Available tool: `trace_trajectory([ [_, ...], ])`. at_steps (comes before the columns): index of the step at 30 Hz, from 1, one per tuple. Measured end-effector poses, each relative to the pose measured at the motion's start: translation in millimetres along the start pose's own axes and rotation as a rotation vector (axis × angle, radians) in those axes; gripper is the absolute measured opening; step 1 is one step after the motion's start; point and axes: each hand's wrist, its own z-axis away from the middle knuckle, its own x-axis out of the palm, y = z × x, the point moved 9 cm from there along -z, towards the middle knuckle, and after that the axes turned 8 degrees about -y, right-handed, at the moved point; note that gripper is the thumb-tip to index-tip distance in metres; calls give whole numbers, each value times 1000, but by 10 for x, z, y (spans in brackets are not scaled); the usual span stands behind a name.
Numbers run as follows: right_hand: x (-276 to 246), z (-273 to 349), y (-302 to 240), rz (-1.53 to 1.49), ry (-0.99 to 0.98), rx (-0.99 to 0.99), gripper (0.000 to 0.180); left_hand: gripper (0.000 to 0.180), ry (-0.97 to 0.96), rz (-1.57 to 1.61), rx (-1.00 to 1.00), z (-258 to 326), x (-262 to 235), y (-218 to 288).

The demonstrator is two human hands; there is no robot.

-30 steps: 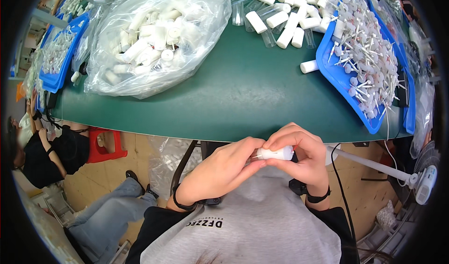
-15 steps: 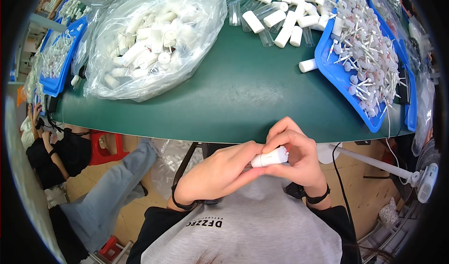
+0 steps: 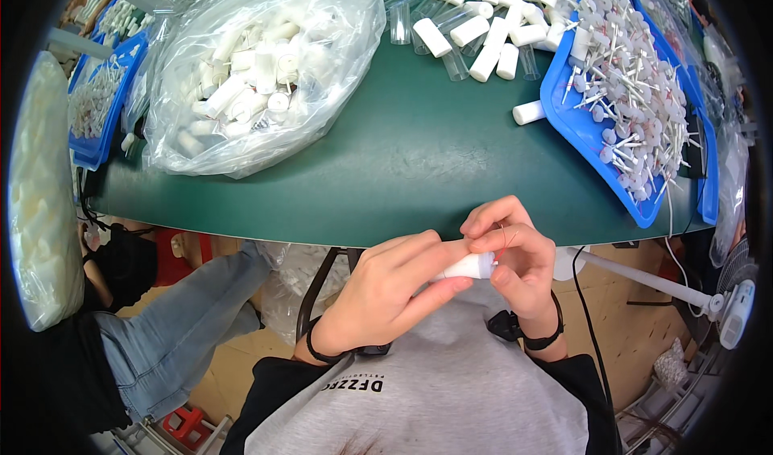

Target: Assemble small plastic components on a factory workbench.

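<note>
Just in front of the table's near edge, my left hand (image 3: pixel 398 282) grips a short white plastic cylinder (image 3: pixel 465 268) between thumb and fingers. Its translucent end faces right, toward my right hand (image 3: pixel 523 254). Thin red wires (image 3: pixel 505 236) come from that end and run up among my right hand's curled fingers, which appear to pinch them. The right thumb sits close beside the cylinder's end. My left fingers cover part of the cylinder.
A clear plastic bag (image 3: pixel 322 125) of white cylinders lies on the green table (image 3: pixel 386 181). Loose white cylinders (image 3: pixel 435 38) and clear tubes (image 3: pixel 400 24) are at the back. A blue tray (image 3: pixel 564 109) of small stemmed white parts stands right. A person's jeans-clad leg (image 3: pixel 193 318) is at left.
My right hand's fingers have opened a little and shifted right, and the red wires show more. At the far left, a large bag of pale pieces has come into view.
</note>
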Motion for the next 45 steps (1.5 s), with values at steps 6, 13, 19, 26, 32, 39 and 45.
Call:
trace_trajectory([
  [6, -3, 5, 13, 49, -22, -1, 26, 24, -25, 143, -13, -43, 61, -42],
  [13, 38, -15, 16, 60, -49, 13, 24, 24, -148, 407, -117, -24, 266, -174],
  [19, 72, -18, 49, -88, -2, 62, 32, 27, -137, 535, -103, -77, 262, -174],
  [26, 400, -65, 309, -539, -170, 175, 64, 41, -117, 488, -15, -158, 329, -51],
  [32, 527, 8, 473, -645, -121, 376, 77, 38, -136, 637, -94, -161, 373, -130],
  [39, 510, 45, 510, -693, -110, 436, 57, 33, -48, 903, -226, -70, 438, -324],
  [45, 488, 306, 600, -727, -174, 658, 48, 42, -188, 1387, -244, 156, 716, -388],
])
